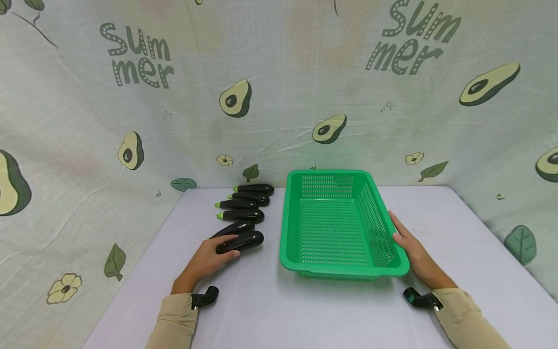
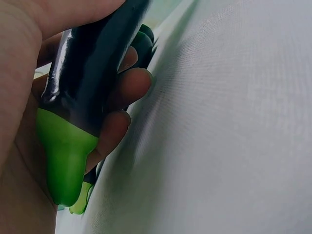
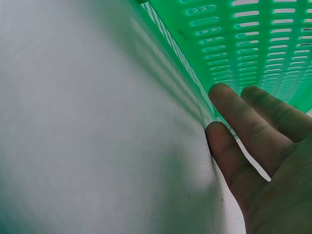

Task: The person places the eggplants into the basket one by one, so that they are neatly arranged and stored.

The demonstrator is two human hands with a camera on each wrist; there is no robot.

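Note:
My left hand [image 1: 210, 259] grips the nearest eggplant [image 1: 246, 241], thumb on one side and fingers curled round the other. In the left wrist view this eggplant [image 2: 80, 83] shows its dark glossy body and green stem end inside the palm. Just behind it lies another eggplant [image 1: 237, 228], partly covered by the fingers. My right hand [image 1: 411, 249] rests along the right side of a green plastic basket [image 1: 285, 232] with nothing inside. Straight fingers [image 3: 243, 122] reach toward the slotted basket wall [image 3: 229, 48] in the right wrist view.
Several more eggplants [image 1: 240, 215] lie in a column behind the left hand, green ends pointing left. A white cloth covers the table [image 1: 244, 310]. Behind it hangs a curtain [image 1: 279, 87] printed with avocados and leaves. Each wrist wears a black camera [image 1: 205, 296].

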